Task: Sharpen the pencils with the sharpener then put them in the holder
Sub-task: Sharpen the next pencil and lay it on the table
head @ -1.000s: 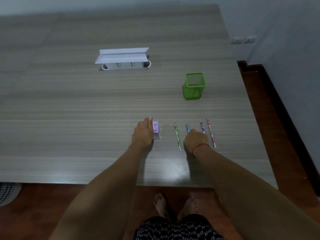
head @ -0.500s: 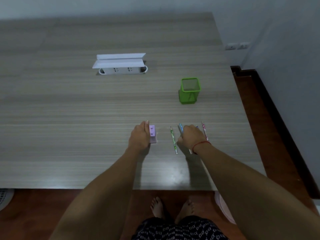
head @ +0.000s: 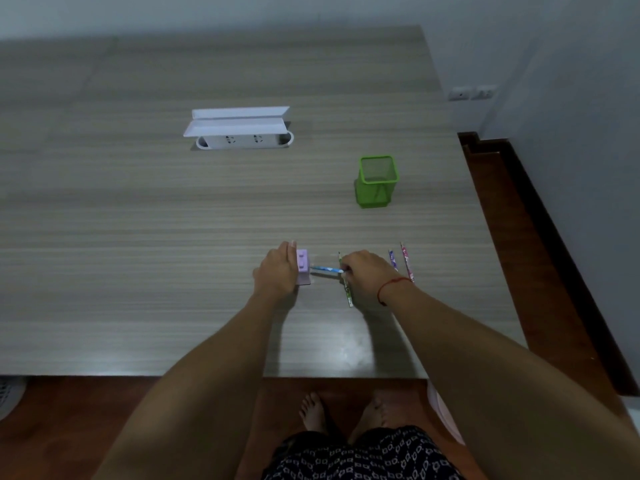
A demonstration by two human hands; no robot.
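Two hands work near the front edge of your bench [head: 138, 237]: your left hand [head: 275, 273] grips the purple sharpener [head: 302, 268], and your right hand [head: 367, 273] pinches a blue pencil [head: 325, 269], held level with its tip at the sharpener's side. A green pencil [head: 347, 289] lies under that hand, with two more pencils [head: 407, 263] just to its right. Farther back stands the green mesh holder [head: 376, 181], and beyond it a white socket box [head: 242, 131].
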